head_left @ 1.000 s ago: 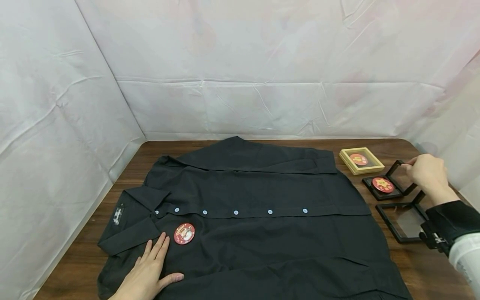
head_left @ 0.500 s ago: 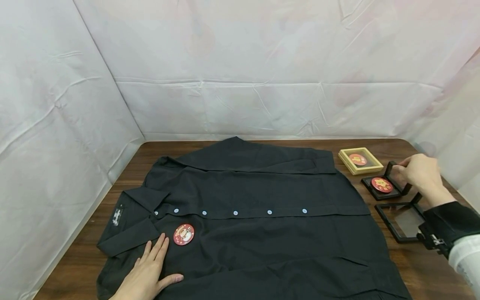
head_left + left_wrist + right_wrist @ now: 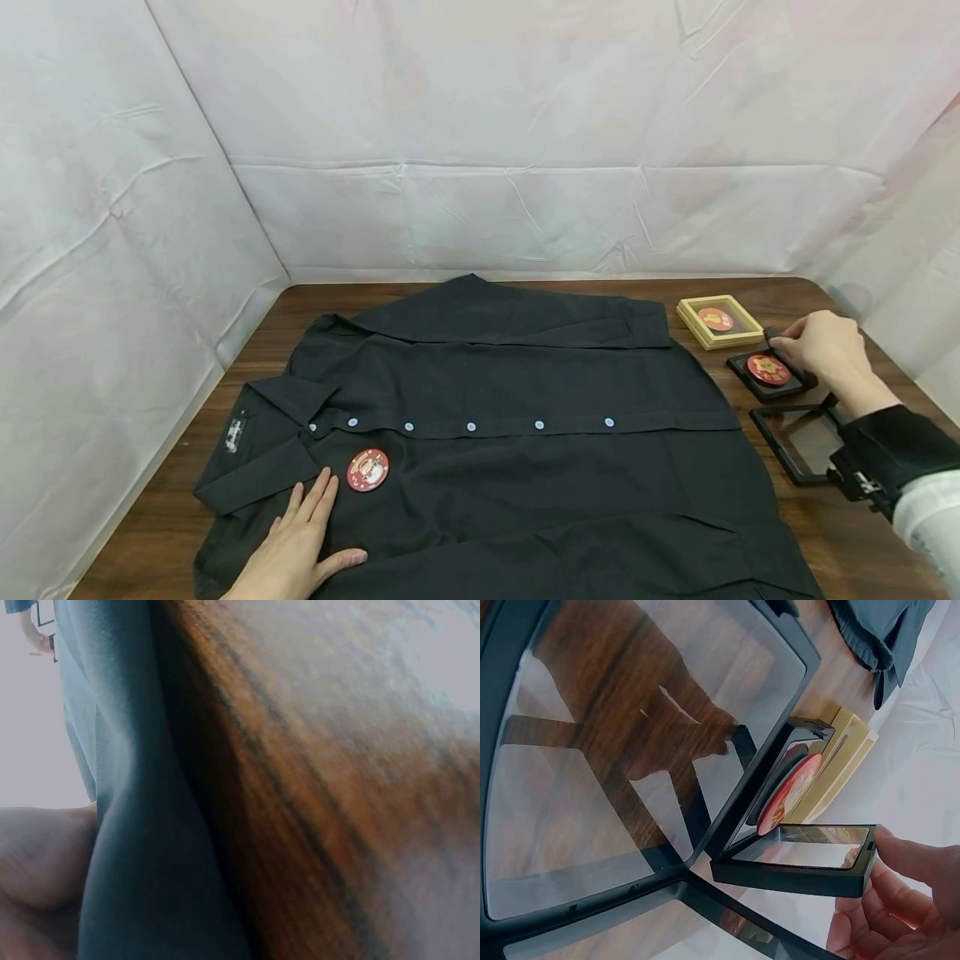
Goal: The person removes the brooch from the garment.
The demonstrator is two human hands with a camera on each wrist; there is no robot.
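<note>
A black button-up shirt (image 3: 525,483) is spread over the wooden table, with a round red pin badge (image 3: 367,470) on its front near the collar. My left hand (image 3: 296,537) rests flat on the shirt just beside that badge. At the right, my right hand (image 3: 828,350) pinches the raised lid (image 3: 795,881) of a small black display case (image 3: 742,375) by its edge. The lid stands tilted, apart from the base. Inside the base lies a red badge (image 3: 768,370) with a yellow figure. Fingers hide part of the lid in the head view.
A larger black clear-windowed case (image 3: 780,450) lies unfolded in front of the small one. Behind stands a yellow-framed box (image 3: 703,333) with an orange-red badge inside. White cloth walls (image 3: 480,217) enclose the table's back and sides.
My right hand has moved left, and the lid it pinches has tipped lower toward the small case's base. My left hand stays where it was on the shirt.
</note>
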